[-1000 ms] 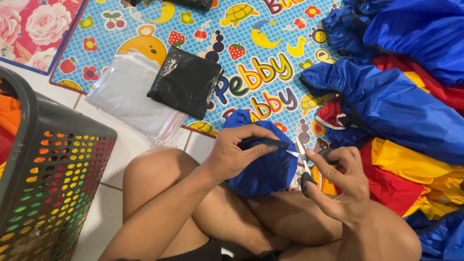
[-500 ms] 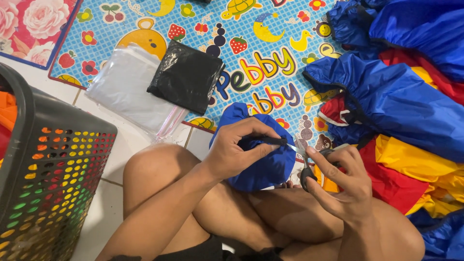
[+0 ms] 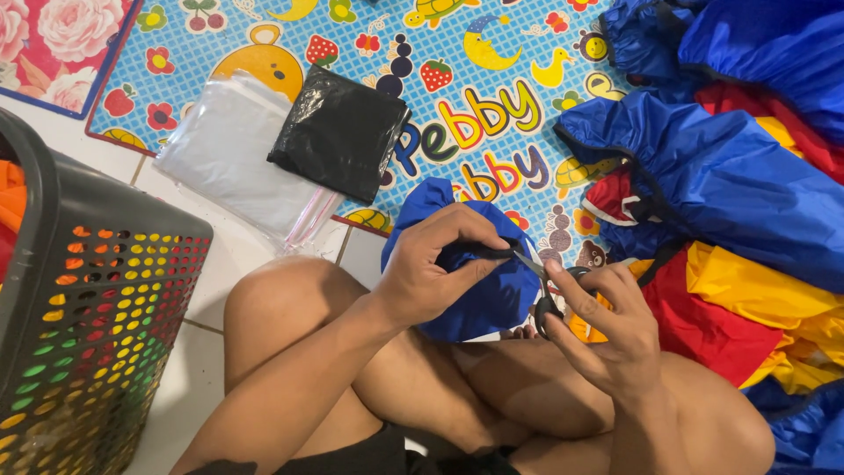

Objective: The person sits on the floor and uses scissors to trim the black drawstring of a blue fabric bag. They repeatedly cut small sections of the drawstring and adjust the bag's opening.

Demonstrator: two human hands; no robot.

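Observation:
I sit cross-legged on the floor. My left hand grips a bunched blue fabric piece with a black trim, held over my lap. My right hand holds black-handled scissors, fingers through the loops, with the blades pointing up-left at the black trim between my two hands. Whether the blades touch the trim I cannot tell.
A dark plastic laundry basket with holes stands at my left. A clear plastic bag and a folded black bag lie on the colourful play mat. A heap of blue, red and yellow fabric fills the right.
My hands stay close together; the scissors in my right hand have shifted slightly toward the black trim. The view has tilted a little.

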